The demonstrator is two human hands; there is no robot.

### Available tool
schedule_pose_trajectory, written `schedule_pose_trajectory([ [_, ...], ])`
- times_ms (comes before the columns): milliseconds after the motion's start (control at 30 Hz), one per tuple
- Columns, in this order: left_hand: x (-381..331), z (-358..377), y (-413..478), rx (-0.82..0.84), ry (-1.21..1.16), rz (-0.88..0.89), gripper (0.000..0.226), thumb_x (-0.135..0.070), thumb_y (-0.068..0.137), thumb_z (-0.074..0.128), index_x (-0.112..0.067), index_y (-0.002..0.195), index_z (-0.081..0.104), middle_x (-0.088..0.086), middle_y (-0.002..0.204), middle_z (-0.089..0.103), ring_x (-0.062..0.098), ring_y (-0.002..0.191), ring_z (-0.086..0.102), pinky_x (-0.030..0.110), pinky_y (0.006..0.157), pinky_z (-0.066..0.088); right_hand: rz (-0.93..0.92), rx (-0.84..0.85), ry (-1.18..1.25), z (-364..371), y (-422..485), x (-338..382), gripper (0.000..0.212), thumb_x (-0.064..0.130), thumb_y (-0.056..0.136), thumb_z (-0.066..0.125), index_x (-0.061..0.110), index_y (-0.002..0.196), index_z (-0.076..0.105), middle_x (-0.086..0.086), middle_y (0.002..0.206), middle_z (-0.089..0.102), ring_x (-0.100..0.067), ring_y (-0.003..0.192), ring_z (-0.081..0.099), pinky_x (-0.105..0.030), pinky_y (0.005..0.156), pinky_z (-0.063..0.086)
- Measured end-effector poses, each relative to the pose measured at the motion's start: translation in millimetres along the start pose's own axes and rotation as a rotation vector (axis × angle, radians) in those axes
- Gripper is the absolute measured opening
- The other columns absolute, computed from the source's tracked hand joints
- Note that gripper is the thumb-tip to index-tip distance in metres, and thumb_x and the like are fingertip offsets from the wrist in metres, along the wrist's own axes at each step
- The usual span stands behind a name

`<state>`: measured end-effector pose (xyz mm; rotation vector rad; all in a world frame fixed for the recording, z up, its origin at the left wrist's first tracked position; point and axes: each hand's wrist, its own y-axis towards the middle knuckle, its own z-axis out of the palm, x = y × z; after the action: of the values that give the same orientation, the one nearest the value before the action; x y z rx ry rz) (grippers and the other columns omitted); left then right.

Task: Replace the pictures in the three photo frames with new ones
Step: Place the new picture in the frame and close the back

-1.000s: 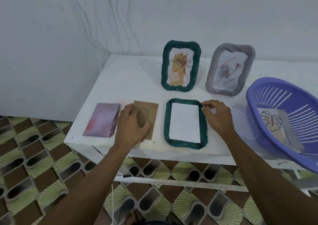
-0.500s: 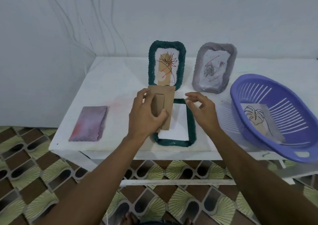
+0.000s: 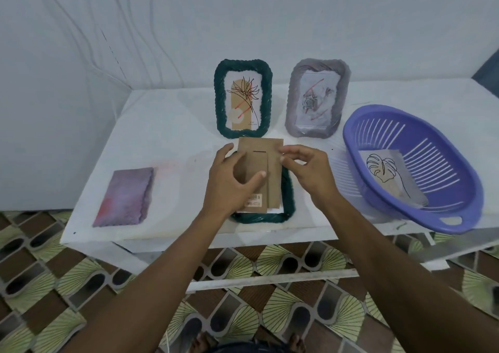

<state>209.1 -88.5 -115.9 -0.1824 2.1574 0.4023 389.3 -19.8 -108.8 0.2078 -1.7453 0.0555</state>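
A brown cardboard backing board (image 3: pixel 270 163) is held over a green braided frame (image 3: pixel 289 204) that lies flat near the table's front edge. My left hand (image 3: pixel 232 182) grips the board's left side, thumb across its stand flap. My right hand (image 3: pixel 307 171) pinches the board's right edge with its fingertips. White paper shows in the flat frame under the board. Two frames stand upright at the back: a green one (image 3: pixel 243 98) with a flower drawing and a grey one (image 3: pixel 317 98) with a rose sketch.
A purple plastic basket (image 3: pixel 442 215) at the right holds a leaf drawing (image 3: pixel 388 177). A purple-pink picture (image 3: pixel 124 196) lies at the left on the white table (image 3: pixel 162 136). White walls stand behind and left. Patterned floor tiles lie below the table's front edge.
My left hand lifted the backing board from the table and carried it right, over the flat green frame. My right hand left the frame's corner and took the board's right edge.
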Motion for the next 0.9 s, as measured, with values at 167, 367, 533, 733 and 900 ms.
schedule_pose_trajectory([
  [167,8.3,-10.0,2.9,0.061,-0.093,-0.03,0.044,-0.017,0.086,0.07,-0.016,0.128,0.059,-0.001,0.131,0.058,0.007,0.107,0.058,0.009,0.086,0.047,0.062,0.014,-0.021,-2.3,0.3,-4.2,0.014,0.01,0.085,0.071,0.017,0.097,0.075,0.0,0.089,0.073,0.003,0.085,0.065,-0.009,0.077,0.044],
  [367,22.8,-12.9,4.0,0.09,0.104,0.098,0.04,-0.021,0.085,0.07,-0.017,0.124,0.063,0.0,0.125,0.062,0.015,0.114,0.055,0.037,0.1,0.047,0.098,0.018,-0.037,1.3,0.8,-10.6,0.016,0.008,0.086,0.068,0.018,0.096,0.075,-0.002,0.088,0.072,0.0,0.083,0.063,-0.001,0.066,0.043],
  [533,33.9,-11.4,3.4,0.097,0.163,0.127,0.04,-0.024,0.085,0.07,-0.019,0.124,0.063,0.001,0.125,0.061,0.018,0.117,0.05,0.044,0.101,0.043,0.101,0.03,-0.106,5.0,1.0,-11.5,0.018,0.01,0.087,0.067,0.019,0.1,0.075,0.001,0.087,0.071,-0.007,0.092,0.064,-0.006,0.074,0.041],
  [733,39.7,-9.3,3.7,0.091,0.225,0.168,0.037,-0.027,0.087,0.067,-0.019,0.123,0.063,-0.001,0.124,0.062,0.017,0.118,0.048,0.035,0.101,0.035,0.023,0.012,-0.316,8.4,-4.9,-11.2,0.019,0.017,0.086,0.069,0.022,0.104,0.075,0.01,0.086,0.07,0.007,0.085,0.058,-0.018,0.088,0.041],
  [900,44.0,-9.9,6.8,0.088,0.267,0.206,0.039,-0.033,0.085,0.062,-0.02,0.122,0.064,-0.002,0.121,0.064,0.016,0.116,0.049,0.042,0.099,0.041,-0.021,0.001,-0.404,10.1,-2.2,-14.6,0.021,0.02,0.086,0.071,0.024,0.107,0.073,0.02,0.081,0.063,0.006,0.083,0.056,-0.023,0.093,0.042],
])
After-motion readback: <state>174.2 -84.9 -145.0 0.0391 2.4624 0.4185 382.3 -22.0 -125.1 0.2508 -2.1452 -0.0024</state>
